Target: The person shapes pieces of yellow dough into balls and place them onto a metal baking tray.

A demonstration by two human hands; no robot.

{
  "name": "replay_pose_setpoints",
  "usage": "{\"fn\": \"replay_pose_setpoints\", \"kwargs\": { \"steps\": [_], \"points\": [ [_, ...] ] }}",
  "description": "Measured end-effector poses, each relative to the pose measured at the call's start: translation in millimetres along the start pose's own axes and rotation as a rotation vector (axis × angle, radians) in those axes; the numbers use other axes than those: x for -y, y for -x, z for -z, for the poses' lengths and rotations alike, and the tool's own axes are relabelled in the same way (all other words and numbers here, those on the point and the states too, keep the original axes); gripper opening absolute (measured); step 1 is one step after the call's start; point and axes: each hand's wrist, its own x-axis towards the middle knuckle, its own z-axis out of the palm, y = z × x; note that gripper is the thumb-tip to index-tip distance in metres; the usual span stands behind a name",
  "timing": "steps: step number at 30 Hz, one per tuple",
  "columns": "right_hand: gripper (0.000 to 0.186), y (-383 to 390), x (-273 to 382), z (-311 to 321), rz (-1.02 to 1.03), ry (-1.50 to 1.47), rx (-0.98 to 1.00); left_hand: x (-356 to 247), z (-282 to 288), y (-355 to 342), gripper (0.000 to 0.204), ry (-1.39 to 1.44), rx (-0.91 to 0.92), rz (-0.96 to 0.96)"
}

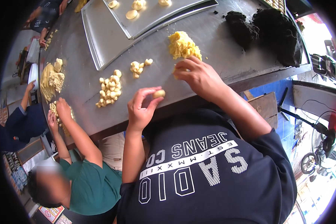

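Observation:
In my left hand (142,106), a small round dough ball (159,94) sits between thumb and fingertips, just over the steel table's near edge. My right hand (192,76) is closed over a bit of yellow filling (175,74), mostly hidden by my fingers, just below a crumbly yellow mound (183,44) of the same stuff. A heap of small pale dough balls (109,89) lies left of my hands, with a smaller cluster (137,68) above it.
Metal trays (104,44) with dough rounds are at the back, black cloth or bags (276,35) at right. A co-worker in green (89,186) works dough at left, near a dough mass (48,84); others stand beyond. A fan (321,138) stands right of the table (112,121).

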Motion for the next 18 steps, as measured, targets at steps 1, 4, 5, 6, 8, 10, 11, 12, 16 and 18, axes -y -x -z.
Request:
{"fn": "replay_pose_setpoints", "kwargs": {
  "steps": [1, 4, 5, 6, 8, 10, 11, 12, 16, 18],
  "points": [
    [0.018, -13.1, -0.2, -8.3, 0.064, -0.005, -0.001, 1.0, -3.4, 2.6, 0.048, 0.134, -0.089, 0.082],
    [0.019, -26.0, 7.1, -18.2, 0.121, 0.020, 0.067, -8.1, 3.1, -8.1, 0.068, -0.064, -0.073, 0.010],
    [0.022, -26.0, 10.0, -20.5, 0.118, 0.043, 0.134, -6.8, 3.5, -7.9, 0.070, -0.078, -0.083, 0.024],
    [0.021, -16.9, 8.1, -18.5, 0.160, -0.029, 0.105, -5.8, 2.8, -9.2, 0.072, -0.091, -0.089, 0.033],
    [0.018, -2.2, 3.9, -6.0, 0.185, -0.053, 0.075, 1.1, 3.1, -5.2, 0.077, -0.264, 0.000, 0.032],
    [0.016, 11.3, -3.9, 13.9, 0.140, -0.026, 0.038, -0.5, -0.4, -6.4, 0.078, -0.175, 0.014, 0.042],
    [0.016, 16.0, -5.2, 20.3, 0.139, -0.026, 0.039, 0.1, -2.2, -8.3, 0.079, -0.084, 0.044, 0.043],
    [0.017, 20.5, -5.5, 25.2, 0.024, -0.024, 0.045, 3.4, -1.1, -9.4, 0.079, -0.132, 0.023, -0.038],
    [0.021, 22.0, 4.4, 30.1, -0.138, 0.031, -0.021, -0.6, 17.8, -34.5, 0.084, -0.411, 0.123, 0.095],
    [0.021, 19.8, 8.9, 27.3, -0.174, 0.116, -0.050, 2.3, 20.0, -68.1, 0.087, 0.266, -0.108, 0.295]
  ]
}}
